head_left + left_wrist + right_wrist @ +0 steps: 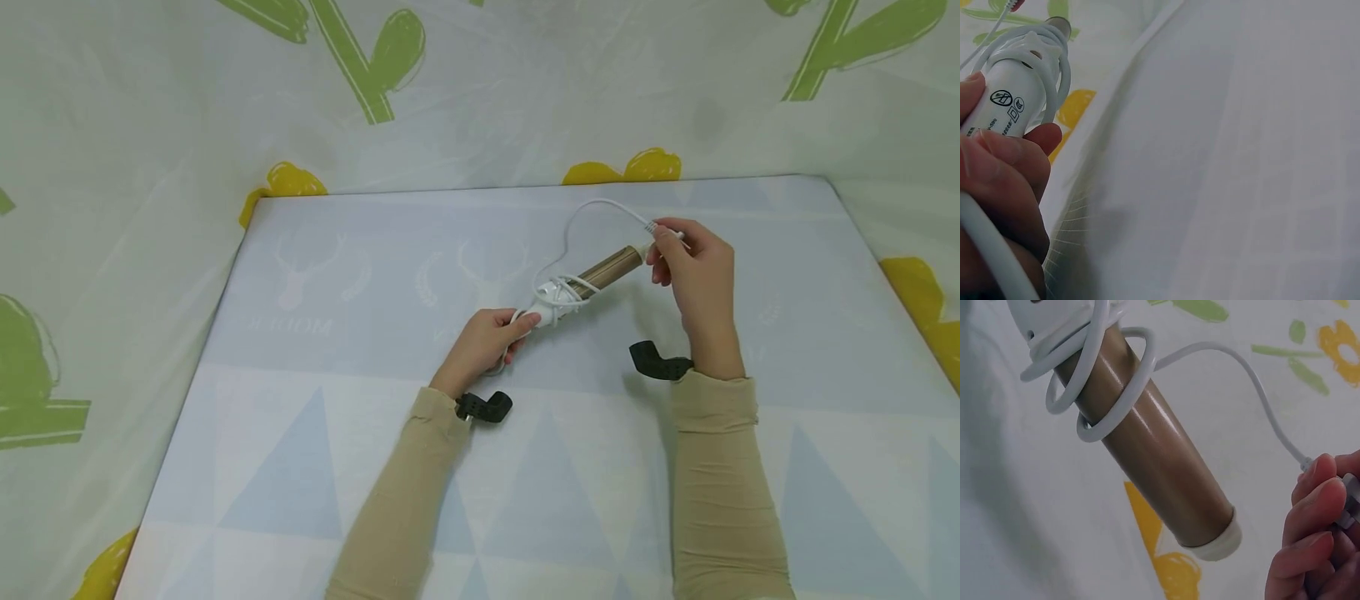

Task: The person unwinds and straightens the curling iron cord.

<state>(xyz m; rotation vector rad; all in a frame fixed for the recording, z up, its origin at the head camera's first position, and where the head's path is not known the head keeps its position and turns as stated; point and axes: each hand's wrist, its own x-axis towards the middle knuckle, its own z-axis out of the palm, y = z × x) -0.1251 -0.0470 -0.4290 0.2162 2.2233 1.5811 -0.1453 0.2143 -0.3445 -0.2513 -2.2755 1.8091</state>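
Observation:
A curling iron with a white handle and a bronze barrel (611, 271) is held slanted over the table, its tip toward the upper right. My left hand (487, 342) grips the white handle (1013, 100), with a strand of cord passing over the fingers. Several loops of white cord (1129, 406) wrap round the handle end and the near part of the barrel. Beyond the barrel's pale tip (1219, 544), my right hand (697, 267) pinches the plug end of the cord (651, 227). The plug is mostly hidden by the fingers. A free stretch of cord arcs between the loops and that hand.
The table (285, 450) has a pale blue and white cloth with triangles and deer heads. Behind it hangs a white curtain (495, 100) with green and yellow plant prints. Black camera mounts (660, 361) sit on both wrists.

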